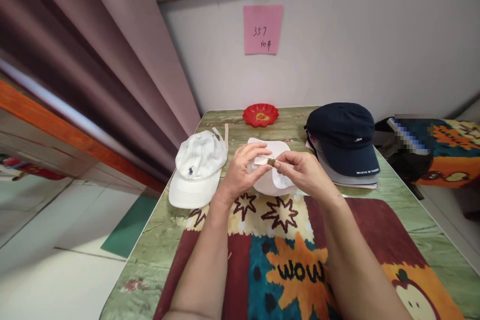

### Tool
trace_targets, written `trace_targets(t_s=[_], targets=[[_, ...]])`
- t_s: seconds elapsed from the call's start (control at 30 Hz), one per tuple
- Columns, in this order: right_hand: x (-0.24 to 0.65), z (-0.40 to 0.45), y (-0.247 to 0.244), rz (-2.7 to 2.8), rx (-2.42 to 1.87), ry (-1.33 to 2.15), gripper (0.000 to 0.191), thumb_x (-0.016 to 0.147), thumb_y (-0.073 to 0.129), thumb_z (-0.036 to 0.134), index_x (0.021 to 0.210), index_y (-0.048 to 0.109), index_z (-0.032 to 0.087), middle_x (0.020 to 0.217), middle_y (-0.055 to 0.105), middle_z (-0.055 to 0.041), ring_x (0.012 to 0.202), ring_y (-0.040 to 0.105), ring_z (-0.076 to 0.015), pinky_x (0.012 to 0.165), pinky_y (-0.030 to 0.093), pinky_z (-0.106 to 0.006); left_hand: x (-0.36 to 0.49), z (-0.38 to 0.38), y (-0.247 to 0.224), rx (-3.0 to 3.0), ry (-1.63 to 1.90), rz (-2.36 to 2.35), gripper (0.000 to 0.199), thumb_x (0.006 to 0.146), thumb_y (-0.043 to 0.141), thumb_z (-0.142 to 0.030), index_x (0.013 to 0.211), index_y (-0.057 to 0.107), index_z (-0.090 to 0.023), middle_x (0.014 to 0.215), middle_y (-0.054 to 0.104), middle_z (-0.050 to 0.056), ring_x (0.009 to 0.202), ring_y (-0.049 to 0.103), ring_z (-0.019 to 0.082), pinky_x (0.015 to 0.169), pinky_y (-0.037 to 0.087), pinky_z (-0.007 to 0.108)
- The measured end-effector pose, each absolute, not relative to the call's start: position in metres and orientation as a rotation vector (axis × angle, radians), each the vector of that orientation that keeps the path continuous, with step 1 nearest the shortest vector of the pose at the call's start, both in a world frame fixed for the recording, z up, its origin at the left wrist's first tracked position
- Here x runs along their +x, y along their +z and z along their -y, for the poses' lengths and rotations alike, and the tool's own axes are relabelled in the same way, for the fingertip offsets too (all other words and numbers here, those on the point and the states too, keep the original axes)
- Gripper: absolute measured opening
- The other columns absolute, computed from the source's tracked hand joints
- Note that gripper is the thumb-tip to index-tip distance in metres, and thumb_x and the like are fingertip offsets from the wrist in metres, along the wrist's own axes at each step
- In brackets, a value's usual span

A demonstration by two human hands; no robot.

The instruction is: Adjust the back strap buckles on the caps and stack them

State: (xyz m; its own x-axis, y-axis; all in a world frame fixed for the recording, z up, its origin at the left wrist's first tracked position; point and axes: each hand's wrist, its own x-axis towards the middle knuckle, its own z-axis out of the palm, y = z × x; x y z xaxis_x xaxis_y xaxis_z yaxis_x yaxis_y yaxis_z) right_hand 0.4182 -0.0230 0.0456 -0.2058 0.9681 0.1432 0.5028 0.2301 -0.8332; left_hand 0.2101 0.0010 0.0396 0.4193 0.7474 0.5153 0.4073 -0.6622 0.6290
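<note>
A white cap (272, 187) lies at the middle of the table, partly hidden by both hands. My left hand (245, 167) is at its left side, thumb and fingers closed on the cap's white strap (261, 160). On the right, my right hand (300, 170) pinches the small brownish metal buckle (271, 162) at the strap's end. The two hands are close together, with the buckle between them. Another white cap (200, 160), bearing a small dark blue logo, rests left of my left hand, its loose strap pointing to the back.
A red scalloped dish (261, 115) stands at the table's back. To the right, a navy cap (343, 135) sits stacked on lighter caps (337, 172). A colourful mat (258, 270) covers the table's front. A pink note (263, 30) is on the wall; a curtain (112, 35) hangs left.
</note>
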Motion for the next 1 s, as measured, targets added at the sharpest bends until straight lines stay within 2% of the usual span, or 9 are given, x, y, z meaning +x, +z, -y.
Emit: trace_targets(t_s=[0.07,0.13,0.23,0.37,0.43,0.53,0.73,1.0], targets=[[0.418,0.024,0.047,1.813,-1.367,0.864,0.032,0.09,0.059,0.047,0.075,0.068,0.02,0.063,0.058,0.0014,0.056,0.043,-0.0118,0.055,0.031,-0.025,0.206,-0.002,0.039,2.181,1.074,-1.034,0.036,0.094,0.065,-0.035,0.127,0.063,-0.022,0.133,0.066,0.01,0.126,0.059,0.025,0.109,0.044,0.043],[0.417,0.025,0.048,1.826,-1.358,0.86,0.032,0.09,0.06,0.047,0.075,0.068,0.02,0.063,0.058,0.0014,0.055,0.041,-0.0113,0.054,0.031,-0.025,0.204,-0.003,0.038,2.151,1.01,-1.081,0.036,0.094,0.063,-0.037,0.127,0.063,-0.022,0.13,0.068,0.01,0.124,0.059,0.026,0.109,0.043,0.043],[0.415,0.026,0.049,1.859,-1.345,0.847,0.033,0.091,0.06,0.047,0.075,0.068,0.02,0.062,0.058,0.0017,0.053,0.039,-0.0108,0.054,0.031,-0.025,0.206,-0.004,0.037,2.165,0.948,-1.071,0.024,0.094,0.063,-0.039,0.109,0.071,-0.022,0.113,0.073,0.007,0.113,0.063,0.024,0.104,0.045,0.041],[0.423,0.022,0.045,1.814,-1.282,0.897,0.033,0.092,0.059,0.049,0.087,0.075,0.02,0.074,0.068,-0.0009,0.063,0.054,-0.0145,0.061,0.039,-0.026,0.205,-0.005,0.034,2.058,0.995,-1.03,0.02,0.089,0.067,-0.038,0.09,0.073,-0.019,0.092,0.071,0.006,0.095,0.063,0.022,0.09,0.049,0.036],[0.432,0.02,0.043,1.745,-1.271,0.909,0.039,0.096,0.054,0.052,0.092,0.076,0.02,0.08,0.071,-0.003,0.071,0.06,-0.0172,0.065,0.042,-0.027,0.201,-0.006,0.033,1.936,1.045,-1.039,0.021,0.088,0.069,-0.039,0.088,0.072,-0.018,0.094,0.071,0.006,0.094,0.064,0.022,0.086,0.05,0.033],[0.444,0.018,0.042,1.698,-1.279,0.916,0.048,0.099,0.046,0.054,0.088,0.076,0.018,0.083,0.072,-0.0046,0.077,0.061,-0.019,0.069,0.043,-0.028,0.194,-0.007,0.032,1.759,1.07,-1.043,0.024,0.086,0.07,-0.041,0.089,0.072,-0.018,0.094,0.072,0.005,0.09,0.064,0.02,0.081,0.05,0.031],[0.444,0.017,0.039,1.744,-1.208,1.105,0.036,0.087,0.068,0.052,0.092,0.077,0.017,0.085,0.072,-0.0041,0.077,0.06,-0.0185,0.067,0.044,-0.027,0.195,-0.005,0.036,1.707,0.962,-1.024,0.028,0.086,0.069,-0.044,0.087,0.07,-0.016,0.087,0.07,0.004,0.08,0.061,0.017,0.072,0.048,0.027],[0.433,0.016,0.034,1.771,-1.247,1.078,0.029,0.086,0.066,0.046,0.088,0.076,0.018,0.074,0.067,-0.0012,0.063,0.054,-0.0145,0.056,0.04,-0.025,0.195,-0.006,0.036,1.849,0.917,-0.992,0.027,0.088,0.066,-0.043,0.09,0.07,-0.017,0.092,0.07,0.005,0.086,0.063,0.019,0.074,0.049,0.028]])
